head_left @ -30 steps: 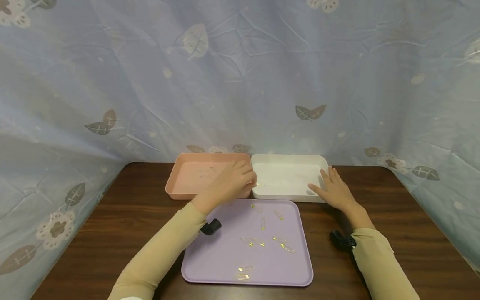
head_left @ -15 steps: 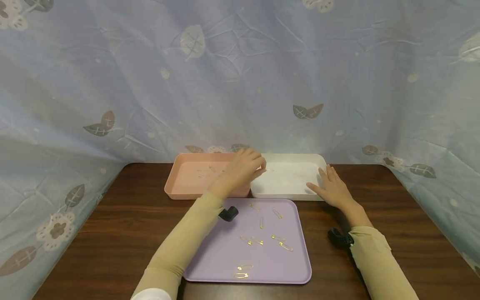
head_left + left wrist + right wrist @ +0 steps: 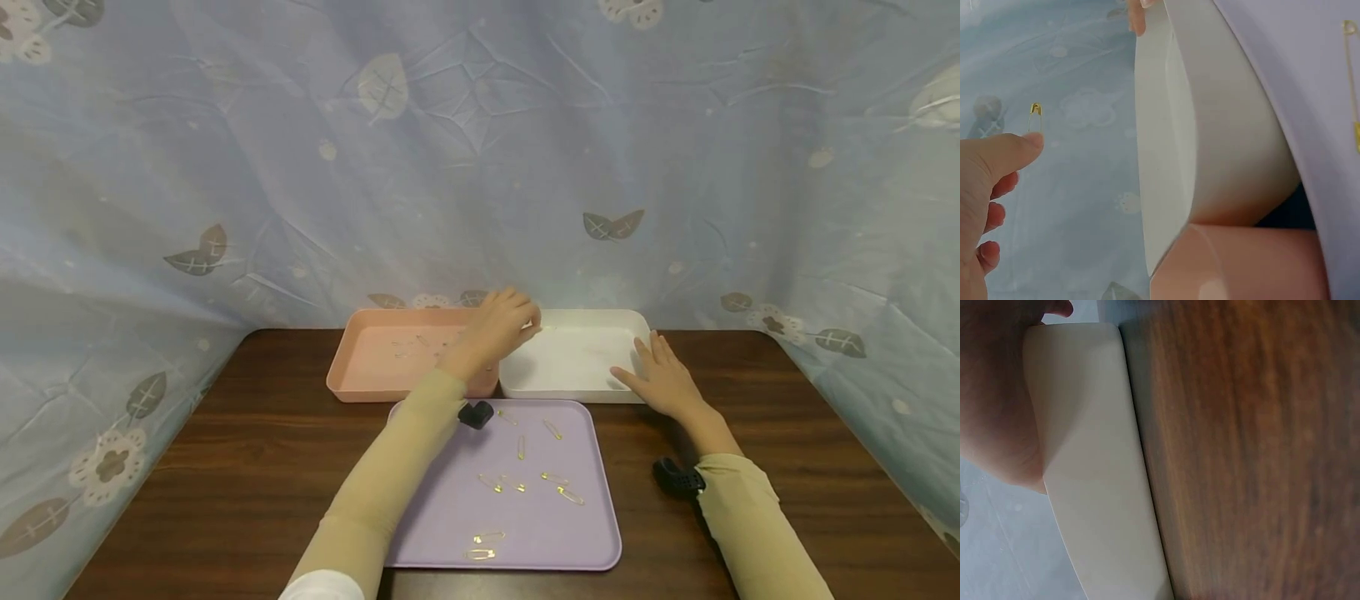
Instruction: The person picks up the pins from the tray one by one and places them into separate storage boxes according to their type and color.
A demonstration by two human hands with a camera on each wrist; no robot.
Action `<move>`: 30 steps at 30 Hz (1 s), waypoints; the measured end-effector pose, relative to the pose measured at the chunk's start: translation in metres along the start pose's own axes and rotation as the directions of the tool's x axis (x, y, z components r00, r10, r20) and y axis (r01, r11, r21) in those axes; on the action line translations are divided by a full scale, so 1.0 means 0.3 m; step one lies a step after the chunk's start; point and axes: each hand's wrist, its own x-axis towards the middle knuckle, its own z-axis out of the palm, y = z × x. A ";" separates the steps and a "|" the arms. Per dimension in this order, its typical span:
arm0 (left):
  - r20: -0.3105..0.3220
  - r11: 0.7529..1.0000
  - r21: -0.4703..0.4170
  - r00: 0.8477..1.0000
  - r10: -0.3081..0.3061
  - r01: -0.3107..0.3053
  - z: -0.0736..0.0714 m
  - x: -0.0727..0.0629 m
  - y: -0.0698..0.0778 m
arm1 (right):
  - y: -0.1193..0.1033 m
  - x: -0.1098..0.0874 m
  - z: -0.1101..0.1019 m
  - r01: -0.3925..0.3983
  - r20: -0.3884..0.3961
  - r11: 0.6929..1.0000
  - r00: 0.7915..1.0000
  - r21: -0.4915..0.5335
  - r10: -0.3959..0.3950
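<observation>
My left hand (image 3: 501, 325) is above the line where the pink tray (image 3: 412, 395) and the white tray (image 3: 577, 397) meet. Between thumb and finger it pinches a gold safety pin (image 3: 1035, 119), whose head sticks up past the thumb in the left wrist view. At the white tray's right end rests my right hand (image 3: 667, 382), fingers spread and fairly straight, holding nothing. Its palm side lies against the tray's rim in the right wrist view. Several safety pins lie in the pink tray, partly hidden by the left hand.
A flat lilac tray (image 3: 435, 525) lies in front of the two trays, with several gold safety pins (image 3: 570, 496) scattered on it. All three trays stand on a dark wooden table (image 3: 225, 467). A patterned blue curtain (image 3: 480, 167) hangs close behind.
My left hand has moved right and farther back, from over the pink tray's right side to the white tray's left edge, carrying the safety pin. The right hand stays in place.
</observation>
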 end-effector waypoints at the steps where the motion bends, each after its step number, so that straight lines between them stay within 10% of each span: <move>1: -0.002 1.000 -0.003 1.000 -0.001 0.001 0.005 0.006 -0.002 | 0.001 0.000 0.001 0.001 -0.002 1.000 1.000 -0.003 -0.001; 30: 0.111 0.979 -0.040 0.975 -0.194 0.200 0.093 0.134 -0.061 | -0.010 0.013 0.005 0.002 -0.004 1.000 1.000 -0.019 -0.002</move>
